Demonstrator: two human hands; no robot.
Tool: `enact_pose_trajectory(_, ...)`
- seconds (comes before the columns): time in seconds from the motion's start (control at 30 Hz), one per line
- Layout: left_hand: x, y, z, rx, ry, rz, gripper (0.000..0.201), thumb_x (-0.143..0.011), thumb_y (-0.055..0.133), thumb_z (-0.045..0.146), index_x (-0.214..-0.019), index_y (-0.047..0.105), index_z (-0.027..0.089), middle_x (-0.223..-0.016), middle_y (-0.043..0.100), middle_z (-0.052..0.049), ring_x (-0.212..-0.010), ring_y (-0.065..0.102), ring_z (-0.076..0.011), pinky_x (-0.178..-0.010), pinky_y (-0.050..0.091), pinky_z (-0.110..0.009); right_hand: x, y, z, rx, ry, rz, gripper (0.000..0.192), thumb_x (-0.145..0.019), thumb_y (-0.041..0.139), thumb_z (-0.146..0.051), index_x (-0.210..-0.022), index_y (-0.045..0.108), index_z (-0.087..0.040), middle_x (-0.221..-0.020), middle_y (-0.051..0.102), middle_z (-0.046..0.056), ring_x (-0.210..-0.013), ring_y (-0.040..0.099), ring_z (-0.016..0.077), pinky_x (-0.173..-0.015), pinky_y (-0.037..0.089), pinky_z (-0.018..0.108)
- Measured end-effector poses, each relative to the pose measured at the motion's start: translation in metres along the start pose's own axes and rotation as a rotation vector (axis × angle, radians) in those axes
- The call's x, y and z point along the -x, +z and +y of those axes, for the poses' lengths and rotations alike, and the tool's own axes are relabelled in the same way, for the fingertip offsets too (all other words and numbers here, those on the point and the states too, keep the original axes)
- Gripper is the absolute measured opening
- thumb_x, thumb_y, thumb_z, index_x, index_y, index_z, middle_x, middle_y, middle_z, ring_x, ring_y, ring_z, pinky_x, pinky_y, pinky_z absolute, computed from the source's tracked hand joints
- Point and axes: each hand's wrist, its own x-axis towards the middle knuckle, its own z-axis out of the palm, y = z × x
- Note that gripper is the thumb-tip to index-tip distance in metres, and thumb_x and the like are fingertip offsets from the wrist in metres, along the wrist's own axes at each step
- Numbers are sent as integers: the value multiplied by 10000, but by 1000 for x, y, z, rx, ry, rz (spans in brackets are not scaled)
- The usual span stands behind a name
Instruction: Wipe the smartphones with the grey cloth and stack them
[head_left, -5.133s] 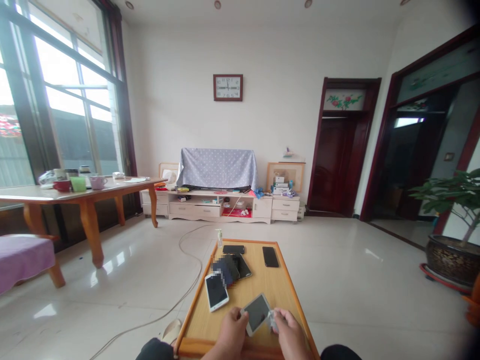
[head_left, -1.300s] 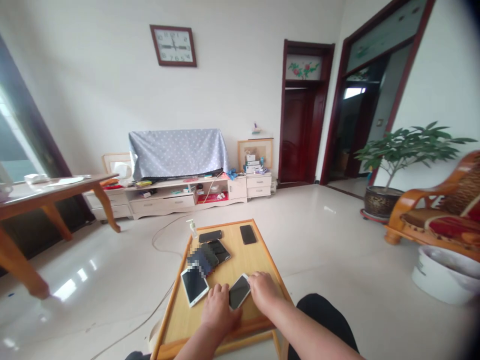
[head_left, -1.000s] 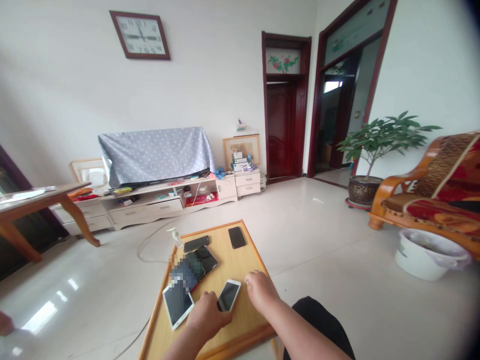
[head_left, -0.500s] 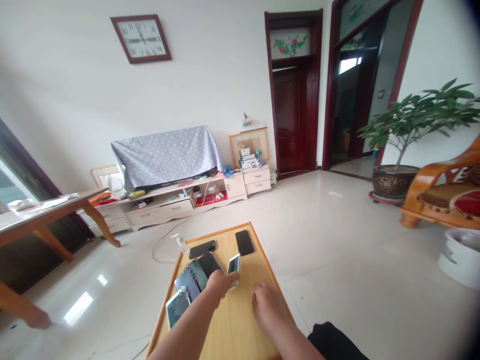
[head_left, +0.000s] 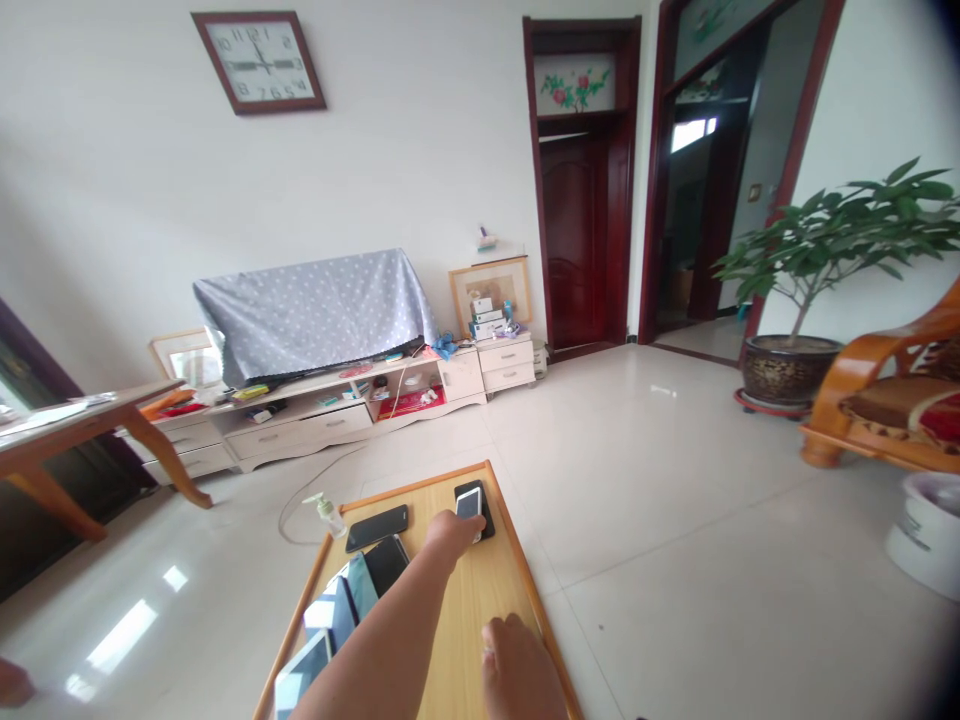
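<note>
White phone (head_left: 469, 502) held in fingers of left hand (head_left: 450, 536) over black phone (head_left: 490, 520), far right of table (head_left: 461, 640), contact unclear; best gripped by edges. Near right, whitish scrap (head_left: 489, 656) apparently pinched in right hand (head_left: 517, 660).

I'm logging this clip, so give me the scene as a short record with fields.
Left hand: holds white phone
White phone: over black phone, contact unclear
Right hand: curled near the right edge of the wooden table; pale bit at its fingers, too small to identify
Far left corner: pump bottle, beside another dark phone
</note>
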Motion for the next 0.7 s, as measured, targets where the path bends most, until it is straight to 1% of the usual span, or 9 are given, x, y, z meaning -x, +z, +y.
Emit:
enact_pose_trajectory(0.07, -11, 4, 6, -13, 10, 8, 379, -701, 666, 516, -829, 640, 160, -823, 722, -115, -708, 683, -228, -526, 461, -274, -8, 2, 6, -29, 11, 1, 245, -840, 451, -88, -920, 624, -242, -949, 656, 87, -873, 646, 254, -720, 451, 347)
enact_pose_trajectory(0.17, -25, 13, 12, -37, 17, 8, 400, -708, 671, 519, -860, 650, 150, -850, 727, -115, -715, 686, -220, -537, 457, -268, -15, -4, 11, -121, 38, 41, 213, -839, 454, -111, -913, 598, -250, -951, 654, 78, -870, 641, 246, -719, 448, 342)
enact_pose_trajectory(0.3, -40, 28, 12, -78, 16, 15, 496, -687, 683, 569, -935, 652, 141, -916, 731, -142, -733, 699, -240, -551, 460, -282, -23, -18, 11, -280, 121, 120, 164, -854, 426, -152, -854, 550, -259, -912, 646, 70, -812, 622, 237, -689, 440, 343)
enact_pose_trajectory(0.37, -45, 32, 10, -99, 17, 28, 569, -669, 686, 607, -996, 641, 143, -979, 732, -157, -768, 707, -258, -572, 471, -294, -26, -23, 11, -333, 130, 134, 157, -865, 414, -169, -842, 541, -259, -892, 643, 68, -790, 614, 238, -688, 435, 343)
enact_pose_trajectory(0.47, -49, 32, 7, -129, 21, 49, 714, -642, 668, 713, -1074, 616, 148, -1042, 729, -178, -873, 712, -293, -637, 490, -312, -29, -25, 10, -365, 123, 126, 152, -874, 415, -177, -828, 539, -253, -872, 636, 60, -781, 608, 229, -695, 424, 334)
enact_pose_trajectory(0.57, -46, 26, 5, -155, 37, 69, 827, -617, 633, 802, -1113, 595, 141, -1075, 721, -203, -971, 698, -328, -709, 495, -331, -30, -25, 8, -373, 119, 127, 169, -883, 404, -171, -812, 538, -245, -856, 629, 54, -773, 601, 212, -691, 416, 312)
enact_pose_trajectory(0.63, -41, 22, 3, -170, 58, 92, 859, -633, 591, 836, -1129, 582, 134, -1121, 702, -221, -1028, 679, -351, -755, 492, -354, -29, -25, 6, -377, 112, 135, 181, -887, 400, -168, -805, 546, -238, -840, 623, 50, -768, 598, 203, -700, 417, 299)
enact_pose_trajectory(0.7, -33, 19, -3, -182, 86, 120, 850, -674, 541, 844, -1138, 574, 134, -1179, 671, -231, -1073, 657, -366, -794, 487, -381, -26, -24, 4, -387, 95, 138, 183, -890, 410, -171, -807, 562, -231, -828, 620, 44, -761, 597, 193, -702, 417, 288)
